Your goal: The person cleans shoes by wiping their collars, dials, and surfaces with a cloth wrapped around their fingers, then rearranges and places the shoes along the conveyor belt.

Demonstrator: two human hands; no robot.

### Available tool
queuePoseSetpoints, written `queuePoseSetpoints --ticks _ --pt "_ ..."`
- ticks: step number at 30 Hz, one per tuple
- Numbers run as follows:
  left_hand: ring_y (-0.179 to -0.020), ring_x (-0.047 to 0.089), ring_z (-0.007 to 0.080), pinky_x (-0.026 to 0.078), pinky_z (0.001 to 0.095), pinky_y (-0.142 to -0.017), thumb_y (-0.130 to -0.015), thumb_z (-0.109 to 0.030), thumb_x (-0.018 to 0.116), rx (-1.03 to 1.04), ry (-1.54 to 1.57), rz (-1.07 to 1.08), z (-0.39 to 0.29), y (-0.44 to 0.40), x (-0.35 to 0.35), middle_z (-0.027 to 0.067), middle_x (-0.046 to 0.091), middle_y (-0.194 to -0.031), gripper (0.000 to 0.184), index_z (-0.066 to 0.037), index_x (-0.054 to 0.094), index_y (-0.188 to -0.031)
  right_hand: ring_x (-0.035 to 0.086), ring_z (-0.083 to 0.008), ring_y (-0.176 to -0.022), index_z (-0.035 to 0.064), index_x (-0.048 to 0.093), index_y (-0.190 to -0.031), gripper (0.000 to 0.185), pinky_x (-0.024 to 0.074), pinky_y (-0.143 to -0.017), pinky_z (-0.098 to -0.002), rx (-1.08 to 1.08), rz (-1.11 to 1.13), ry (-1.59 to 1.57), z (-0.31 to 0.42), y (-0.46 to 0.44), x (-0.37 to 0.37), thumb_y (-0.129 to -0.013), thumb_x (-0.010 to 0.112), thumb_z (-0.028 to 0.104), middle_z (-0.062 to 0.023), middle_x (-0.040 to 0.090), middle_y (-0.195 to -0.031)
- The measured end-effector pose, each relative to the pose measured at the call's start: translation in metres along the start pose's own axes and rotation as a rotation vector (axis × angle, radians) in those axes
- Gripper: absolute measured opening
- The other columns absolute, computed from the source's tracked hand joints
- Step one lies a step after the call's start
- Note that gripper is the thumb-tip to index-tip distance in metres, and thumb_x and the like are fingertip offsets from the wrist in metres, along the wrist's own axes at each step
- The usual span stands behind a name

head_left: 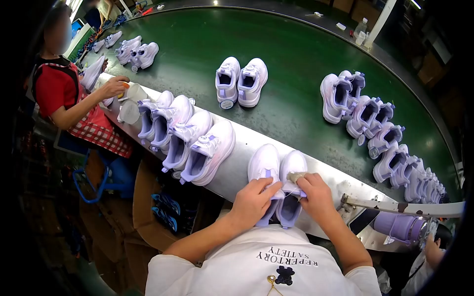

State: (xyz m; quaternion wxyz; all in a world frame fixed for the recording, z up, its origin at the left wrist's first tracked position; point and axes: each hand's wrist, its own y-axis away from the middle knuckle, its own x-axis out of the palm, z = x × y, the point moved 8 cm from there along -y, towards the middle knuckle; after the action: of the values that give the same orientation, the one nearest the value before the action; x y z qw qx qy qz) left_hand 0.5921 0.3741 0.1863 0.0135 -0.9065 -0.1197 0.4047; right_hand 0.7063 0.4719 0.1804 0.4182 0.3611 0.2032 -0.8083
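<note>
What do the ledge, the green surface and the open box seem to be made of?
Ledge: metal, perhaps steel; silvery with a dull sheen. Green surface: likely rubber or plastic; smooth, softly shiny. Open box: probably cardboard; matte brown, with thin, bent sides.

Paired lavender shoes on ledge, cloth on one

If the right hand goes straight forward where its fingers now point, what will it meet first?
Most likely the right shoe of the nearest pair: the right hand, with a cloth in its fingers, seems to press against it. Exact depth is unclear from this one view.
</note>
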Motion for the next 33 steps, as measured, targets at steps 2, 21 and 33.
queuePoseSetpoints --ticks 2,21,33 --pt "-0.087 0.060 0.0284 0.052 0.0363 -0.076 -0.069 -0.001 0.065 0.025 -0.053 0.026 -0.004 0.003 0.000 0.0112 0.062 -0.111 0.041 -0.012 0.065 -0.108 0.060 -0.0309 -0.092 0.0128 0.064 -0.115 0.059 0.0512 -0.076 -0.0383 -0.030 -0.016 0.010 0.008 0.001 -0.004 -0.060 0.067 -0.008 -0.0117 0.062 -0.104" --pt "-0.087 0.057 0.0246 0.049 0.0352 -0.076 -0.071 -0.005 0.061 0.124 -0.163 0.060 -0.019 0.015 0.009 0.0110 0.062 -0.114 0.039 -0.011 0.066 -0.109 0.054 -0.0334 -0.100 0.0116 0.067 -0.102 0.042 0.0498 -0.081 -0.0394 0.014 0.053 -0.006 -0.003 0.025 -0.010 -0.064 0.063 -0.007 -0.0127 0.056 -0.113" --pt "-0.090 0.057 0.0310 0.053 0.0359 -0.075 -0.072 -0.005 0.062 0.088 -0.238 0.033 -0.024 0.013 0.034 0.0190 0.053 -0.124 0.038 -0.005 0.064 -0.109 0.053 -0.0340 -0.101 0.0114 0.063 -0.112 0.049 0.0516 -0.080 -0.0400 0.084 0.041 0.084 0.004 0.016 0.004 -0.065 0.069 -0.002 -0.0166 0.054 -0.116"
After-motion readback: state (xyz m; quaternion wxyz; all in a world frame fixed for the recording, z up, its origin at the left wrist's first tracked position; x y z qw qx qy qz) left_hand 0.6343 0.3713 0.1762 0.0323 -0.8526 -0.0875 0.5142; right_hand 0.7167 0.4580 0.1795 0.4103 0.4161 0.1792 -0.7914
